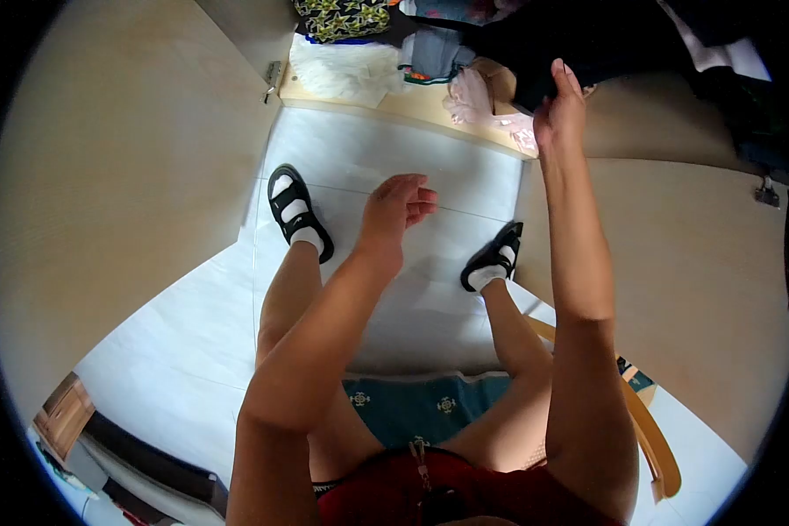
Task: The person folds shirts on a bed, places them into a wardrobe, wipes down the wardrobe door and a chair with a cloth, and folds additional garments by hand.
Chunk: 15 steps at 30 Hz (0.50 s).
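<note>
My left hand [401, 206] is held out over the floor between my feet, its fingers loosely bent and apart, with nothing in them. My right hand [563, 110] reaches up to the front of an open wardrobe, against a black garment [618, 39]. Its thumb points up and stands out; the other fingers are mostly hidden, so whether they grip the black cloth cannot be told. Left of that hand, a pale pink cloth [471, 96] hangs over the shelf edge. Beside it lie a grey folded cloth [437, 54] and a white cloth [342, 70].
Wardrobe doors stand open at the left [131, 131] and right [666, 263]. A black-and-yellow patterned cloth [342, 19] sits at the back. Below me are a teal patterned seat cover [421, 408] and a curved wooden chair arm [657, 447]. Black sandals [300, 210] are on my feet.
</note>
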Available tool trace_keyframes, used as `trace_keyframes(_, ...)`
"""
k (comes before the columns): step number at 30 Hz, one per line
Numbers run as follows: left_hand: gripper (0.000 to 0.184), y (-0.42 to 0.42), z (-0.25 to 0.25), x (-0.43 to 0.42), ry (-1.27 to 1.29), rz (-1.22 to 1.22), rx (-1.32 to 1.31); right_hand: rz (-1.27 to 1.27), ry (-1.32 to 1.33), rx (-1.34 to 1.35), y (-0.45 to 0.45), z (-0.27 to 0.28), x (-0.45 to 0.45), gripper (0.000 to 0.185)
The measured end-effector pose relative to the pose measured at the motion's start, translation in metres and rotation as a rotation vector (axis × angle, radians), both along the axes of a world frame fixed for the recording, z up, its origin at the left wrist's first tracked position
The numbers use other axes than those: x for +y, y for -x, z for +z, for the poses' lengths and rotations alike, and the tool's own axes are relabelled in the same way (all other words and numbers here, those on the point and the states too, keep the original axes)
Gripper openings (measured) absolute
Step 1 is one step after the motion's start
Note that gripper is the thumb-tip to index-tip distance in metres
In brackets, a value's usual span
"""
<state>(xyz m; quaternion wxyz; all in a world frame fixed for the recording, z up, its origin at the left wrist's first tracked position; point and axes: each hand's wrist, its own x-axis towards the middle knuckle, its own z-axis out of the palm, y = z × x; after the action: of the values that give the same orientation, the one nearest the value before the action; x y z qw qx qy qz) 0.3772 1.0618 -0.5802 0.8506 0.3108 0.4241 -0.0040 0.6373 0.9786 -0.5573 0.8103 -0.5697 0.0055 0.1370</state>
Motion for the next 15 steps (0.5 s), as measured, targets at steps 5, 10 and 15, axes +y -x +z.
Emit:
trace_keyframes(5,0.029,-0.004,-0.011,-0.002,-0.035,0.001,-0.024,0.026,-0.041,0.040,0.078,0.062,-0.037,0.023)
trace_keyframes(10,0.033,-0.006,-0.008,-0.012,-0.037,-0.067,-0.029,0.066,0.044,-0.096,0.105,0.100,-0.087,0.019)
trace_keyframes(15,0.043,-0.012,-0.011,-0.018,-0.025,-0.127,-0.048,0.073,-0.020,-0.238,0.132,0.167,-0.108,0.022)
